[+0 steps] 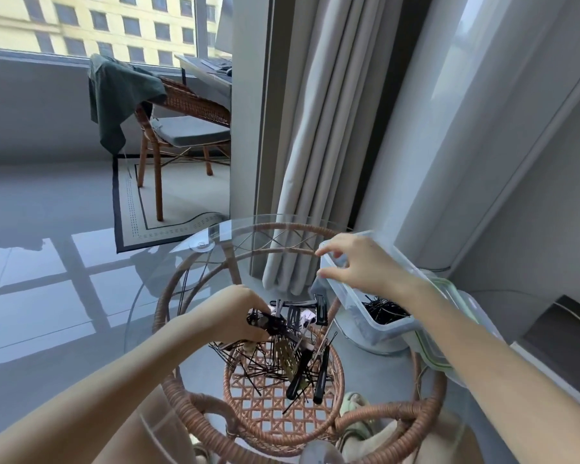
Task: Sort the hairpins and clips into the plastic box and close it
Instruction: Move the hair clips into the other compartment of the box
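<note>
A heap of black hairpins point(265, 360) and several larger black clips point(322, 373) lies on the round glass tabletop point(154, 296). My left hand point(238, 316) grips a bunch of black clips and pins point(268, 321) at the far edge of the heap. A clear plastic box point(375, 324) stands to the right, with black hairpins point(382, 309) inside. My right hand point(359, 262) hovers over the box's far end, fingers spread and empty. The box's green-rimmed lid point(439, 349) lies beside it at the right.
The glass top rests on a rattan frame point(282, 440) with a woven shelf below. Beige curtains point(318, 145) hang just behind the table. A rattan chair point(181, 128) with a green cloth stands further back on a rug.
</note>
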{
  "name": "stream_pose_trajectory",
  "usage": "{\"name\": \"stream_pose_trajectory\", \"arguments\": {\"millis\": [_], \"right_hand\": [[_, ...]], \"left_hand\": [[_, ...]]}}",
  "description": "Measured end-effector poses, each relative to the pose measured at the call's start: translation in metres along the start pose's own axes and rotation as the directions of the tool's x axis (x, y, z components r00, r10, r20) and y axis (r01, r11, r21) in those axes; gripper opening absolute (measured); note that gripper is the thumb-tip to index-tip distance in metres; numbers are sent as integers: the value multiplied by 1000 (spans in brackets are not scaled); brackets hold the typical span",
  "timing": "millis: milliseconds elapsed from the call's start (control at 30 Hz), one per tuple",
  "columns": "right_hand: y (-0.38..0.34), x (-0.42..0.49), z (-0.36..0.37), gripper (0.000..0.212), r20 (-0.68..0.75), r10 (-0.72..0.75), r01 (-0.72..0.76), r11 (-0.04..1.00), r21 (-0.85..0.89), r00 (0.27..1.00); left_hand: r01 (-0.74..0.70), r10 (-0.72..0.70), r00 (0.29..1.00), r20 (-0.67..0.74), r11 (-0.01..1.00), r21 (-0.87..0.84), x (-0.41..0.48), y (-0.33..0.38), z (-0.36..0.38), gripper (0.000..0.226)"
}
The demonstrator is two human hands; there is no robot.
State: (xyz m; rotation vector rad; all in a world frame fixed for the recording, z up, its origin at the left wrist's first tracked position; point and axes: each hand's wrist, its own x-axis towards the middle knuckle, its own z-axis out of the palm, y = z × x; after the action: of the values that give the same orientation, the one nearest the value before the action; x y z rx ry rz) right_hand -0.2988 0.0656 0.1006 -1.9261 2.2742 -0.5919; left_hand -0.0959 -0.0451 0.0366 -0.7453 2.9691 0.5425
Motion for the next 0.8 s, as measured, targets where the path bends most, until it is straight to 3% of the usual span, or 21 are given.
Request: {"name": "stream_pose_trajectory", "arguments": {"millis": [67,133,267,467,667,800], "right_hand": [[-22,-16,17,45,141,-75,76,997,-6,987],[-29,-23,38,63,283,-38,79,988,-134,958],[-27,-15,64,78,290,76,-30,987,-160,954],[-28,-7,86,53,277,25,0,996,-89,961],[-32,-8,91,27,209,-103,107,994,-12,972],[-32,-11,96,38,182,-150,166,984,-72,972]], "left_hand": [[-21,21,1000,-20,1000,17,0,2,-4,25],[-24,25,998,-50,999,25,1,3,-9,16],[1,1,997,-76,1000,26,1,4,-18,13],[46,-59,978,-200,997,-69,1,8,-50,20],[33,-143,953,-268,926,-375,-4,10,-76,11],[29,-171,953,-251,875,-484,-7,8,-75,3]]}}
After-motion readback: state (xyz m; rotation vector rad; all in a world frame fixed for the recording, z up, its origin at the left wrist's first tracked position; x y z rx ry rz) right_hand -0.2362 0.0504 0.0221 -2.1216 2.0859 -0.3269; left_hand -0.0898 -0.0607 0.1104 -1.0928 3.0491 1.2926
